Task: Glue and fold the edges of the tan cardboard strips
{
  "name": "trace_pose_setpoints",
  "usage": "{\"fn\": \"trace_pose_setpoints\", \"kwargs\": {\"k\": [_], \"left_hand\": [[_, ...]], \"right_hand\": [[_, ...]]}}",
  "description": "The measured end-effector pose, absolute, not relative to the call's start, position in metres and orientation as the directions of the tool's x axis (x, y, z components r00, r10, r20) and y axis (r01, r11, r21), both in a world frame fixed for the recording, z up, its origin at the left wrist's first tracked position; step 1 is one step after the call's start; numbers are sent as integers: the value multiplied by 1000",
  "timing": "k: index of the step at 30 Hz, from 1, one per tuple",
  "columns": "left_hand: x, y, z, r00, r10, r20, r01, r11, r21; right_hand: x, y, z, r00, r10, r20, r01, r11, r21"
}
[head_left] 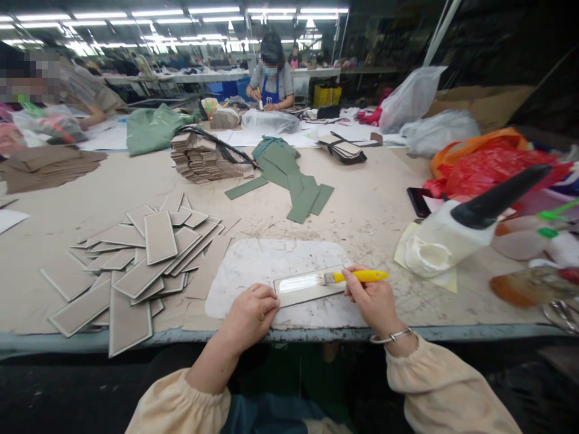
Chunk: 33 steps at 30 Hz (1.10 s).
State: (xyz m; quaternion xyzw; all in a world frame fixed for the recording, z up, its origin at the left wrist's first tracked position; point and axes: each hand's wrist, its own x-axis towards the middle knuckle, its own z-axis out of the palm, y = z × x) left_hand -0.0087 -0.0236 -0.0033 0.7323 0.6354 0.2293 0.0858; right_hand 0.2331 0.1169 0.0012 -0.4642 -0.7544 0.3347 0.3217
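My right hand (pixel 371 299) is closed round a small paintbrush with a yellow handle (pixel 368 276). Its bristles (pixel 326 278) touch a narrow rectangular panel (pixel 312 294), which carries a wet, shiny white streak. The fingers of my left hand (pixel 254 314) are bunched at the panel's left end and hold it against a white sheet (pixel 244 259) on the table. To the left lies a loose heap of beige panels with pale edges (pixel 160 237). A white plastic bottle with a black top (pixel 446 232) rests tilted at the right, beyond my right hand.
Green strips (pixel 289 175) and a bundled beige stack (pixel 203 155) lie farther back on the table. A dark phone (pixel 418 202), red plastic bags (pixel 497 163) and a jar with brown contents (pixel 520 286) crowd the right. A co-worker (pixel 271 78) sits opposite; another person is at the left.
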Motion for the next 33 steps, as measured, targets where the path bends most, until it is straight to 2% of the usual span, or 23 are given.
{"fn": "trace_pose_setpoints", "kwargs": {"k": [9,12,15,17,20,26,33], "left_hand": [[-9,-23,-2,98,970,221,894,-183,409],[-9,-24,-4,95,971,220,892,-181,414],[-9,-24,-6,95,970,222,890,-183,417],[-9,-24,-6,98,969,227,891,-187,414],[-9,-25,-6,97,965,242,894,-191,405],[-8,-24,-4,105,966,238,896,-196,399],[-8,-23,-6,96,970,225,899,-182,399]], "right_hand": [[260,134,5,-241,923,301,639,384,-666],[259,131,10,-176,948,265,575,317,-754],[244,119,14,-166,978,125,364,179,-914],[228,108,15,-230,972,40,230,94,-969],[204,93,11,-379,925,-22,137,33,-990],[178,81,0,-491,870,-41,97,9,-995],[182,78,-1,-499,864,-70,198,35,-980]]}}
